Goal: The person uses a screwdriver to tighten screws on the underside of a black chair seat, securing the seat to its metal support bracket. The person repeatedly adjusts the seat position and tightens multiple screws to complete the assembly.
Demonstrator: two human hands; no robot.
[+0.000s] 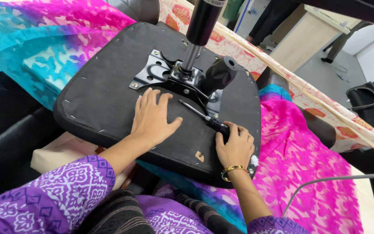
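Currently, fastening step: left hand (153, 117) flat, open on black upturned fabric-covered chair seat (104, 93). Right hand (234, 145) grips black-handled screwdriver (205, 119), tip at 11 o'clock toward black metal mounting plate (161, 73). Next likely needs tip seated in screw.

Cloth left: a pink-and-turquoise patterned fabric (44, 39) spread at the upper left.
Cloth right: a bright pink patterned fabric (312, 169) draped at the lower right.
Border: a cream cloth strip with orange motifs (325, 110) running diagonally beside it.
Cable: a thin grey cable (338, 177) arching over the pink fabric.
Furniture: a pale wooden cabinet (306, 39) on the grey floor (338, 82).
Seating: a black padded armrest (364, 97) at the right edge.
Others: a person's dark trouser legs (271, 19) standing at the top, and a shoe (327, 60) beyond the cabinet.
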